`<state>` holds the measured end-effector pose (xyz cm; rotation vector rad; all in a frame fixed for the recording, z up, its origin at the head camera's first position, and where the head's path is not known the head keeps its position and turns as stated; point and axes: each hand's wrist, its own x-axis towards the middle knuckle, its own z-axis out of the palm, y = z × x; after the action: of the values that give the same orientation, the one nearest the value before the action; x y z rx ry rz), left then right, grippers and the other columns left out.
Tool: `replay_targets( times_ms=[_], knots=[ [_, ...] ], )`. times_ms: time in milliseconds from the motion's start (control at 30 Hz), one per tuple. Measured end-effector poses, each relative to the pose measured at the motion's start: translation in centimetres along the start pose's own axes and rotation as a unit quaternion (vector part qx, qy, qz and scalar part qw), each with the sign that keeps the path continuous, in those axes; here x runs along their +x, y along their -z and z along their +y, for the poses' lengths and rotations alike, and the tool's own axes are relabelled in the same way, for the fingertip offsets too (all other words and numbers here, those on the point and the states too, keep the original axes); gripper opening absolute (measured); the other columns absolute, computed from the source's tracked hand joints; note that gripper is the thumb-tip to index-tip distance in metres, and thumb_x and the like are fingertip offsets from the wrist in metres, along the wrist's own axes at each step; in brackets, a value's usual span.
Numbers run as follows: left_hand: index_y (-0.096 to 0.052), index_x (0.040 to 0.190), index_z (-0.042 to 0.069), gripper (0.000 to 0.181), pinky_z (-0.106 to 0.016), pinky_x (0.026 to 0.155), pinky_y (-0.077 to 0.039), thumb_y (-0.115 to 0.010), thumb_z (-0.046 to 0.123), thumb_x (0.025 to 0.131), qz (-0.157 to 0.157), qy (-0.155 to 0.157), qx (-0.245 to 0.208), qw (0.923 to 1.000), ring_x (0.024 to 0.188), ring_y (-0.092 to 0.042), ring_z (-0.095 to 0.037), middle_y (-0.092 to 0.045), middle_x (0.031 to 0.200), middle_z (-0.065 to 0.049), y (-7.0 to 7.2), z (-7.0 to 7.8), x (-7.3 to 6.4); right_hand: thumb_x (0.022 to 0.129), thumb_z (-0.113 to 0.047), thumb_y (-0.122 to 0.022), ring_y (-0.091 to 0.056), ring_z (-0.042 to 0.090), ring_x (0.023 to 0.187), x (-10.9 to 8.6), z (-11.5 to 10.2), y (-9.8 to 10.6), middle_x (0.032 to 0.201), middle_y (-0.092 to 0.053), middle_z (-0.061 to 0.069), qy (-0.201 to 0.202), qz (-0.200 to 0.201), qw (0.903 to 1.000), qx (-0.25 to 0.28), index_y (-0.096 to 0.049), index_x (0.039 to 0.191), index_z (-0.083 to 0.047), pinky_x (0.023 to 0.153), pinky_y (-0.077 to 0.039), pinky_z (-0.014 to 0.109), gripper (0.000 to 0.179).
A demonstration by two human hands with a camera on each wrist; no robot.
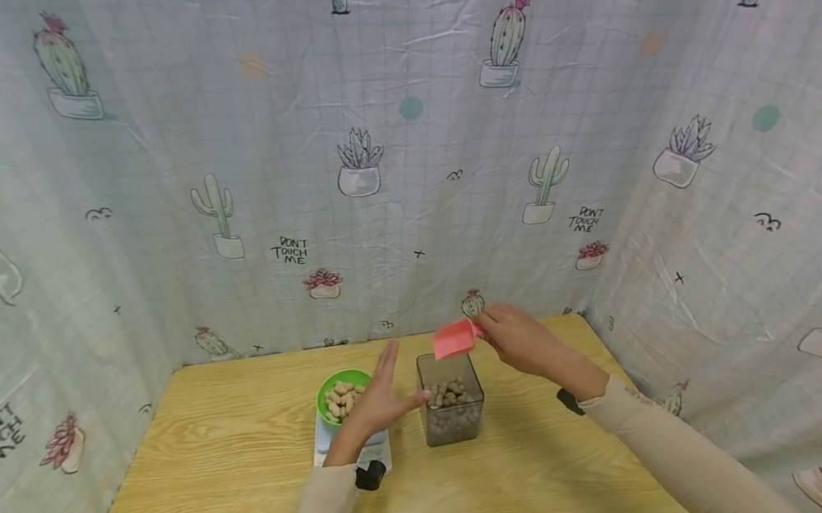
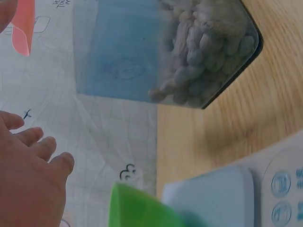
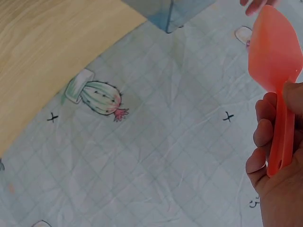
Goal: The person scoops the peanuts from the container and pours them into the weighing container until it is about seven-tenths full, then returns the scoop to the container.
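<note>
My right hand (image 1: 519,341) grips the handle of a pink scoop (image 1: 452,340), fingers and thumb wrapped round it in the right wrist view. The scoop's blade (image 3: 274,52) is held above the far rim of a clear grey plastic bin (image 1: 454,427). Unshelled peanuts (image 2: 203,47) fill the lower part of that bin. My left hand (image 1: 379,402) has its fingers extended and holds nothing, between the bin and a green bowl (image 1: 348,372); its thumb points to the bin's left rim. More peanuts (image 1: 341,397) lie in the bowl.
The bowl stands on a white kitchen scale (image 1: 323,455), partly hidden by the left forearm; its printed buttons (image 2: 281,183) show in the left wrist view. A wooden table (image 1: 228,439) carries everything. Behind and at both sides hangs a cactus-print curtain (image 1: 409,232), right at the table's far edge.
</note>
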<state>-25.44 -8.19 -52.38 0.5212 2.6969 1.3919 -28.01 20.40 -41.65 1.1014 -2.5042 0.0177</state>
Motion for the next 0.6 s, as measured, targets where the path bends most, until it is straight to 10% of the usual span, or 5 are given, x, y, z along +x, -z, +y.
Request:
replay_targets(
  times_ms=[600],
  knots=[
    [0.008, 0.159, 0.027, 0.128, -0.058, 0.112, -0.034, -0.076, 0.068, 0.071, -0.050, -0.015, -0.022, 0.9984, 0.152, -0.013, -0.038, 0.005, 0.167, -0.008, -3.4, 0.0, 1.8, 0.097, -0.016, -0.062, -0.062, 0.019, 0.101, 0.6, -1.4, -1.7, 0.105, -0.065, 0.001, 0.090, -0.109, 0.9810, -0.133, -0.064, 0.114, -0.012, 0.088, -0.051, 0.037, 0.017]
  ],
)
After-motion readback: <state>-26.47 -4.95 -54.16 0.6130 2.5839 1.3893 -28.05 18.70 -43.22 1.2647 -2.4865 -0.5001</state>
